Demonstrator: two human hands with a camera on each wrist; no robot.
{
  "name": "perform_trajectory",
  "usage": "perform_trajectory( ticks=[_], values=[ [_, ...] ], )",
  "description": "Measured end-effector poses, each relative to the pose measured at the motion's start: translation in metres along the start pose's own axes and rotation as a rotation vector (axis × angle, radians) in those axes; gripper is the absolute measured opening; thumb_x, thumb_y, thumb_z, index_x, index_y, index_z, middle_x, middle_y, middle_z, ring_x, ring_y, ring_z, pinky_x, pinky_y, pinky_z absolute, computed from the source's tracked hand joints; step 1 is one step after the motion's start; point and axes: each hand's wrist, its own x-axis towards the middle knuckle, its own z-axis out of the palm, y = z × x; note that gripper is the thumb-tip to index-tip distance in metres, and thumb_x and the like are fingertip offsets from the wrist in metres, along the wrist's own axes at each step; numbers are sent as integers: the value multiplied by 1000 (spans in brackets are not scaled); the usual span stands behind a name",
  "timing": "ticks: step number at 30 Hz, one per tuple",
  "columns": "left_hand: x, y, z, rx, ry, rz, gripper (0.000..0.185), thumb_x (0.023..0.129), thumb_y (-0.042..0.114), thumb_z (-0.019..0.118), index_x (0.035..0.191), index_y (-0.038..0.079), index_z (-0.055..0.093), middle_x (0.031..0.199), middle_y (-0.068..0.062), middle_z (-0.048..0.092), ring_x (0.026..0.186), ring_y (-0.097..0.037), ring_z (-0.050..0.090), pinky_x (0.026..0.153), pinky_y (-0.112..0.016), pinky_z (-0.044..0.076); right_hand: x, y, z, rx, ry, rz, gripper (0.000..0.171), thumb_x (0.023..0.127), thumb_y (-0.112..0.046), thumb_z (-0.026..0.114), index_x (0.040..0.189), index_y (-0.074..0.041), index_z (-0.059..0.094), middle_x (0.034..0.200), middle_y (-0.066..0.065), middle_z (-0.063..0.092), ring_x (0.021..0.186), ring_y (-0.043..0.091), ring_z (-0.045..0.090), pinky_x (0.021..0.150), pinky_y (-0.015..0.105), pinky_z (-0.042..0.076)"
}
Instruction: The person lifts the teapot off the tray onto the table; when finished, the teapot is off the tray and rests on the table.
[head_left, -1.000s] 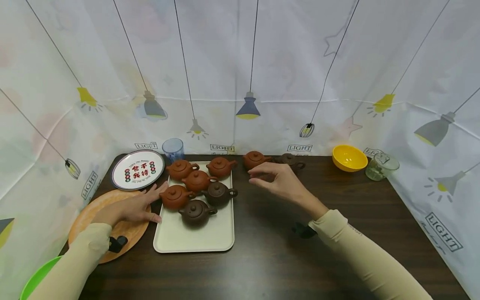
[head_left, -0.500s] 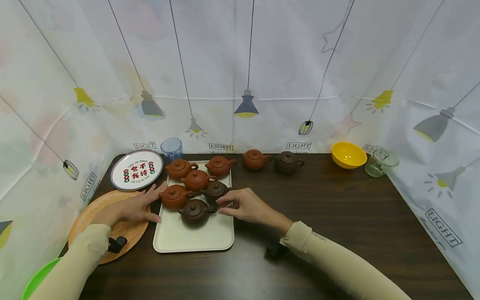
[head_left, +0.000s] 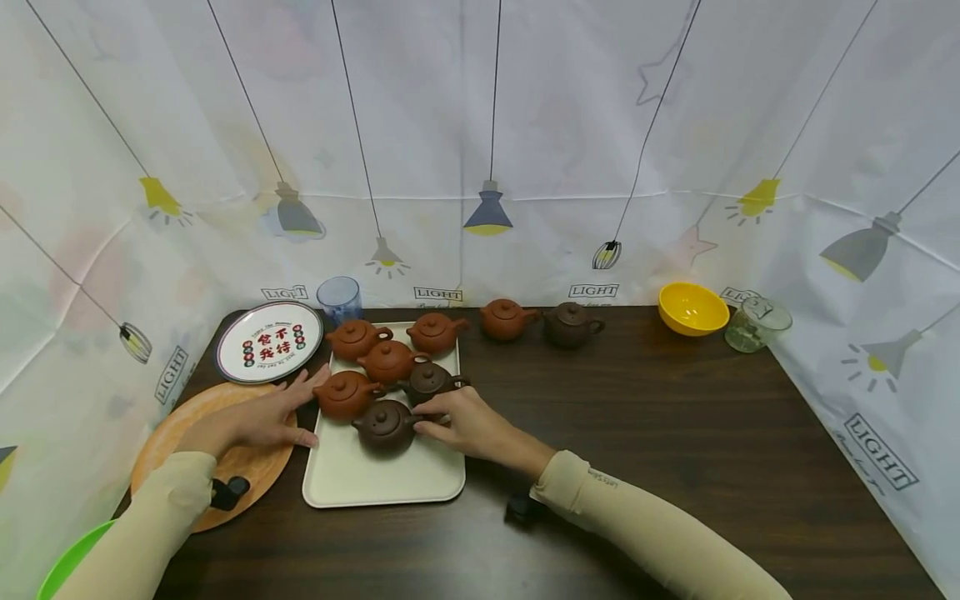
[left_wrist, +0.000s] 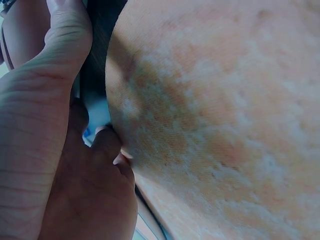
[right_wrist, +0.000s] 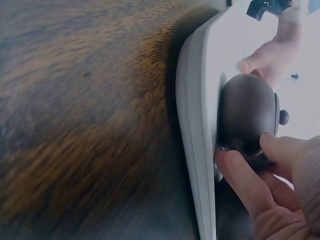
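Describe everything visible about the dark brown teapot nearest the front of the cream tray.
The dark brown teapot is small, round and matte, clay by the look of it, with a knobbed lid in place. It stands upright on the cream tray, in front of five other teapots. The right hand touches its handle side with its fingers curled against the body. The left hand lies apart, on the wooden plate.

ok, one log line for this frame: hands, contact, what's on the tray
right hand: grips dark teapot | left hand: flat on wooden plate, at tray edge | tray: six teapots
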Motion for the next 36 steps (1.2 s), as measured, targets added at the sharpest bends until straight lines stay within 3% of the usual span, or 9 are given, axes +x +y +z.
perform_trajectory(
  ticks=[8,17,23,27,36],
  values=[
    [2,0,1,-5,-7,-5,114,95,41,80,172,0,7,180,-24,-1,161,-60,-11,122,-83,-7,-2,1,2,-6,43,-20,22,102,-17,75,118,-6,83,106,8,85,94,17,81,74,25,62],
    [1,1,2,2,-17,-7,114,95,42,80,171,-2,8,180,-25,-1,161,-61,-11,123,-82,-5,-12,7,-10,23,1,-36,19,102,-18,74,117,-12,84,108,2,85,91,8,79,72,21,58],
    [0,1,1,12,-7,-7,113,95,43,80,171,-1,9,180,-25,0,161,-60,-9,124,-82,-5,-31,9,-37,61,28,-38,18,102,-16,74,117,-13,84,105,0,84,75,-3,65,66,14,50],
    [-2,1,0,9,-2,-12,113,94,42,80,171,0,9,180,-25,1,161,-61,-10,122,-83,-6,-51,15,-58,27,91,-40,19,101,-14,75,117,-13,84,103,-1,84,72,-3,61,65,16,50],
    [0,3,0,11,-15,-14,112,95,42,79,172,1,9,180,-24,0,161,-61,-10,122,-83,-6,-114,47,-113,-77,249,30,21,94,0,79,112,-9,84,107,6,85,79,6,73,61,19,51]
  ],
)
